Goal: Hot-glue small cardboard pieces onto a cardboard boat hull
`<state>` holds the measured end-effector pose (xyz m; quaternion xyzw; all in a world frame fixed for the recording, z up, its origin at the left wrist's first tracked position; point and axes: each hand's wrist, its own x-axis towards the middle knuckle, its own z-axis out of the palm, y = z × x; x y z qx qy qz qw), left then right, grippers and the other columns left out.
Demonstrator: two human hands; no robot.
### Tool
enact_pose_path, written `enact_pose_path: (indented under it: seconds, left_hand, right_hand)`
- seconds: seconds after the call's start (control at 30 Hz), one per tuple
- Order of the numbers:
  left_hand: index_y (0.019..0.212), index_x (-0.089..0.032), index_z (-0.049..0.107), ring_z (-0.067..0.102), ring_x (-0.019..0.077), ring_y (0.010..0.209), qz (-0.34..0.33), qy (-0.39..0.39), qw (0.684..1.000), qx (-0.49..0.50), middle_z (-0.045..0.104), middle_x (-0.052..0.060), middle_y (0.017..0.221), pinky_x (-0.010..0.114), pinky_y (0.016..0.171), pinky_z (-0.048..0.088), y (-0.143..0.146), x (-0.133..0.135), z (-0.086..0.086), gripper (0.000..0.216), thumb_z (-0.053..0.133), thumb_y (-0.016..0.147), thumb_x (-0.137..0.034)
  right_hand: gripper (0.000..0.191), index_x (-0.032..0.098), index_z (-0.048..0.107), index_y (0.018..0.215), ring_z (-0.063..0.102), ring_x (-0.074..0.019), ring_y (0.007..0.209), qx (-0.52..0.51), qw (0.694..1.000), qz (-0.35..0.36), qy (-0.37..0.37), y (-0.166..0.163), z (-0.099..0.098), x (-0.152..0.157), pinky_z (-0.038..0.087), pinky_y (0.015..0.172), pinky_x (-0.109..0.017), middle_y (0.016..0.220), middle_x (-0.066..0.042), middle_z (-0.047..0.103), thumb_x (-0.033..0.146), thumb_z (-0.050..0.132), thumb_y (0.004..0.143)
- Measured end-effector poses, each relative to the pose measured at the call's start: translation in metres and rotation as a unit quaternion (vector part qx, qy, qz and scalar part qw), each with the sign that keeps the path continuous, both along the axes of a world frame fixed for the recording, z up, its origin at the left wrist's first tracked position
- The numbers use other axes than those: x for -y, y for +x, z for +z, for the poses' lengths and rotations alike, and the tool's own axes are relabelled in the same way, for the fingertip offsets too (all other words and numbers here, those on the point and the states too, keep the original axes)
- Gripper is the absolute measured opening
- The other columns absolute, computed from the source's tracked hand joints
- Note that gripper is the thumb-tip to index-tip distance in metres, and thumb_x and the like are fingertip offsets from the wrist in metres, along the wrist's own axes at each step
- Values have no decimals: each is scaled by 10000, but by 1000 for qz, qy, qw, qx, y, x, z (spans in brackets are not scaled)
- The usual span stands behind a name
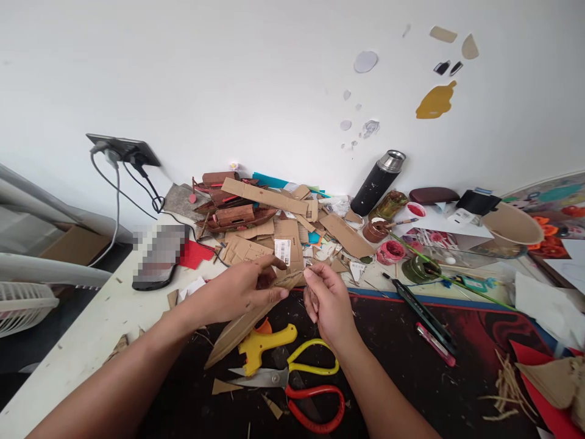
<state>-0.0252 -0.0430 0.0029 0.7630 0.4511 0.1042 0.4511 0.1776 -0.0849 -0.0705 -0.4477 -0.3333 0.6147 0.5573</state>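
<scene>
A long, pointed, curved piece of brown cardboard [235,334] runs slantwise beneath my left hand [242,283]. That hand reaches over it, thumb along the near side and index finger raised; the other fingers are partly hidden and appear to hold it. My right hand [326,299] pinches the far tip of the piece between thumb and fingers. Just below lies a yellow glue gun [265,347] with an orange trigger. Nearer to me, scissors [274,378] with one yellow and one red handle rest on the dark mat [388,378], blades pointing left.
Brown model boats [237,216] and cardboard scraps [347,235] crowd the back. A black flask [378,183], paint jars [390,251] and a paintbrush [404,221] stand behind on the right. A dark green cutter [420,311] lies right of my hands. A phone [159,256] sits left.
</scene>
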Motion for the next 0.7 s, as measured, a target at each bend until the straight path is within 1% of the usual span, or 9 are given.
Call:
enact_pose_path:
  seconds: [0.13,0.23,0.5,0.7]
  left_hand:
    - [1083,-222,637,617,220,771,22,21,1000,-4,680,-4,867,338,699,439,2,0,0,365,666,971,-568]
    - [1023,-232,624,594,216,764,43,28,999,-4,666,-9,858,340,696,425,5,2,-2,313,691,950,-529]
    - [1060,-230,648,583,210,748,52,25,998,16,664,-18,847,337,690,424,7,5,-3,334,700,950,-541]
    - [1147,-218,690,658,231,861,15,-15,997,80,746,33,992,338,759,508,1,2,3,399,682,976,-578]
  right_hand:
    - [420,223,601,862,335,-58,306,-2,1000,-6,0,1,0,0,231,310,-154,449,148,381,566,840,899]
    - [407,219,611,861,336,-56,307,-4,1000,-13,1,1,1,0,235,308,-152,454,145,389,553,841,901]
    - [388,220,600,844,327,-54,302,-14,1000,-15,9,2,2,-1,248,306,-146,447,148,376,522,830,925]
    - [407,225,578,822,305,-53,301,-28,999,-24,13,2,4,0,233,301,-145,438,150,369,524,836,920]
